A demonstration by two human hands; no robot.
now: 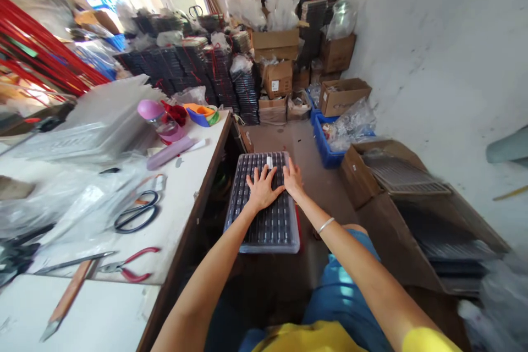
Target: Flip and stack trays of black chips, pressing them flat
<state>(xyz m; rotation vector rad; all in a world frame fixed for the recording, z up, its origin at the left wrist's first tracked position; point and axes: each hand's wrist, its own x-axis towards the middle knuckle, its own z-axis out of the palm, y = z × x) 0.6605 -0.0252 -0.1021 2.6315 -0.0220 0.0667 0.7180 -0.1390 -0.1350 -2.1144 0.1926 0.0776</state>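
Note:
A plastic tray (264, 234) with a clear rim and rows of small dark compartments lies below me, beside the workbench. My left hand (263, 190) rests on its upper middle, palm down with the fingers spread. At the tray's right edge is my right hand (292, 179), fingers stretched forward and the thumb towards the left hand. It touches the rim, and nothing shows in its grasp. A small white label (269, 162) sits near the tray's far end, just beyond the left fingertips. What supports the tray is mostly hidden in shadow.
On the workbench (193, 176) at left lie scissors (138, 213), red-handled pliers (130, 265), a wooden-handled blade (68, 297) and a purple-lidded bottle (159, 118). An open carton (363, 181) and a blue crate (330, 154) stand at right. Tray stacks (245, 93) fill the back.

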